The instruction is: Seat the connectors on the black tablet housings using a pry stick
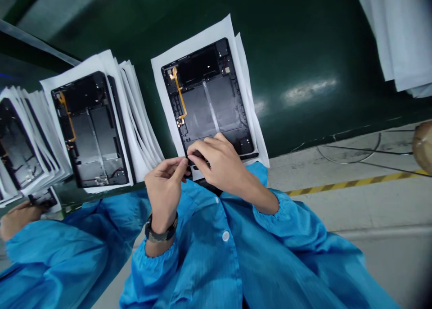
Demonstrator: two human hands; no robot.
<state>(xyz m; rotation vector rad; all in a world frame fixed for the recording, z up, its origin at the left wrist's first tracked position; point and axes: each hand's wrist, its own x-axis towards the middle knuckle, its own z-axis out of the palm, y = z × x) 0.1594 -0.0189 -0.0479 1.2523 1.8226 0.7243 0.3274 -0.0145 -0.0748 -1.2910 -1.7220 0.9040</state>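
While the left hand (165,185) and right hand (221,162) bent close together at the seven-o'clock corner of the tablet shell (222,99), their grip could not be told. The shell lay at twelve o'clock on white paper (202,39), which might have slid if pressed unevenly.

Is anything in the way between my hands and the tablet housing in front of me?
Nothing visible is. Your right hand reaches over the near edge of the tablet housing, and your left hand is at its near left corner.
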